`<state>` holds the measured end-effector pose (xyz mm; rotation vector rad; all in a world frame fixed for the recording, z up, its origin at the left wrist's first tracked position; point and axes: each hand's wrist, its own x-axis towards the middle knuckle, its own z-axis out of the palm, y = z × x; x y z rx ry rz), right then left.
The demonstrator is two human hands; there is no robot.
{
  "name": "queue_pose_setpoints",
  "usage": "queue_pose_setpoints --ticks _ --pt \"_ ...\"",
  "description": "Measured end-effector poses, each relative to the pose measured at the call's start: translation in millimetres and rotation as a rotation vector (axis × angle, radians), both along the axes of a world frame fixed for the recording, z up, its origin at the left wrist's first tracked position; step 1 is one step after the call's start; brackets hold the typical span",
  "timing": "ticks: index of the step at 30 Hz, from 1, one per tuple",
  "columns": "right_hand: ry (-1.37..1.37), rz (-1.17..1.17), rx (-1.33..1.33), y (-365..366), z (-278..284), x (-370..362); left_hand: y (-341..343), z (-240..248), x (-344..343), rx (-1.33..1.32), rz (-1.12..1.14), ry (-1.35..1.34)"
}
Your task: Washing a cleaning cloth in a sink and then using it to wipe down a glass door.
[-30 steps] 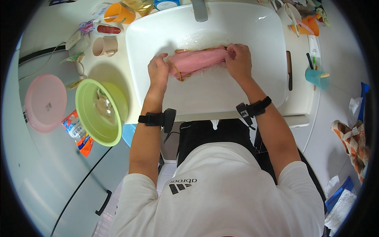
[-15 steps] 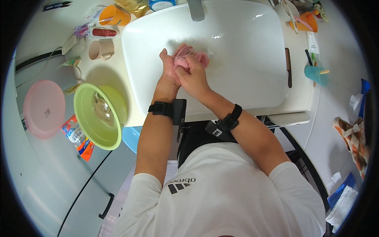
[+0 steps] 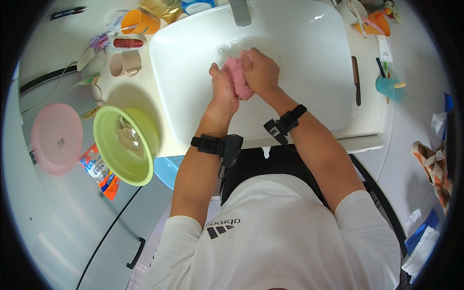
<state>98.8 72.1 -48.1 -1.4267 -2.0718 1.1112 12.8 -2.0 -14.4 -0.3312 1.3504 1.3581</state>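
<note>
A wet-looking pink cloth (image 3: 235, 77) is bunched between my two hands, above the basin of the white sink (image 3: 309, 96). My left hand (image 3: 224, 90) cups it from the left, thumb sticking up, with its other fingers mostly hidden behind the cloth. On the other side my right hand (image 3: 262, 71) is closed around the cloth's right part, knuckles up. The grey faucet (image 3: 240, 12) stands just beyond both hands. Some water and small bubbles show on the basin floor around them.
Left of the sink are a green basin (image 3: 152, 145) with something pale inside, a pink basin (image 3: 57, 140), a beige mug (image 3: 121, 65) and an orange cup (image 3: 140, 21). Along the right rim lies a brown-handled knife (image 3: 356, 79), near a teal cup (image 3: 389, 88).
Both hands have moved a little right with the pink cloth. My right hand has turned into a fist, and the cloth now stretches more upright between the hands.
</note>
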Motion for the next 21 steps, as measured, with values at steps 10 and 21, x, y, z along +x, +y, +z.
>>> queue_pose_setpoints --ticks 10,21 --pt "0.016 -0.016 -0.249 -14 -43 11 -10 1 -10 -0.035 -0.197 0.098" --pt "0.366 0.101 -0.134 -70 63 -13 -14 -43 -35 0.445 -0.061 -0.291"
